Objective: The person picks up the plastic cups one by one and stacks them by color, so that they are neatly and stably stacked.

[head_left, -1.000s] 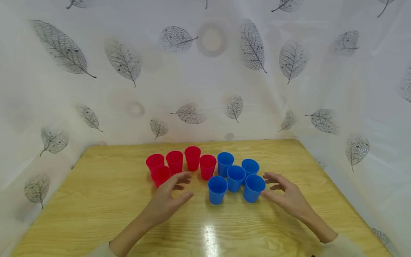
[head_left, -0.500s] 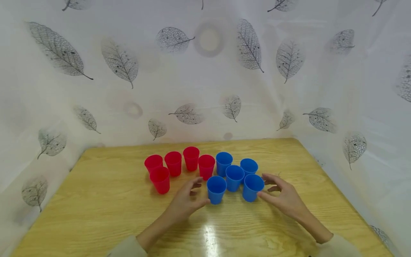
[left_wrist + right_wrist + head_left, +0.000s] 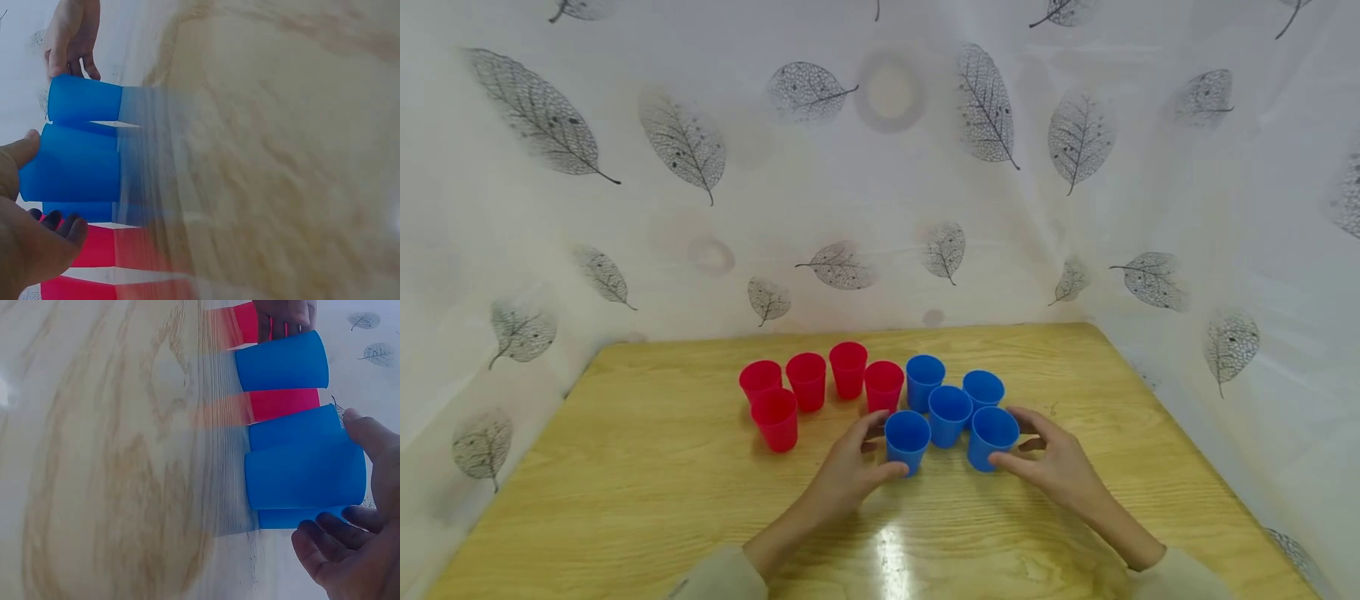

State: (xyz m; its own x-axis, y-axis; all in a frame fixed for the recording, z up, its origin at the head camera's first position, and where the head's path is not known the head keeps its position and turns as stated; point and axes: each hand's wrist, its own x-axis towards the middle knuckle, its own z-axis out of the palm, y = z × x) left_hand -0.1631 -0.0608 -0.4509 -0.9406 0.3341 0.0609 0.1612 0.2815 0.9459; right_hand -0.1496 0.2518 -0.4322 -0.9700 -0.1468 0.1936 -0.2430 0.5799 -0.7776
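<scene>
Near the middle of the table stands a front-left blue cup [image 3: 907, 442], upright. My left hand [image 3: 852, 467] is around its left side, thumb in front and fingers behind. In the left wrist view, a small gap shows between those fingers [image 3: 74, 230] and the cup. On the right, my right hand [image 3: 1056, 467] is likewise around the front-right blue cup [image 3: 992, 437]. Its fingers [image 3: 312, 540] stand slightly off the cup in the right wrist view. Whether either thumb touches its cup, I cannot tell.
Between and behind these two cups stand a middle blue cup [image 3: 949, 414], a back-left blue cup [image 3: 924, 382] and a back-right blue cup [image 3: 982, 388]. Several red cups, including a front red cup [image 3: 775, 419], stand to the left on the wooden table [image 3: 647, 467]. A leaf-patterned curtain [image 3: 737, 208] surrounds the table's back.
My left hand has moved right, from beside the red cups to the front-left blue cup. My right hand has moved slightly left around its cup. The cups stay put.
</scene>
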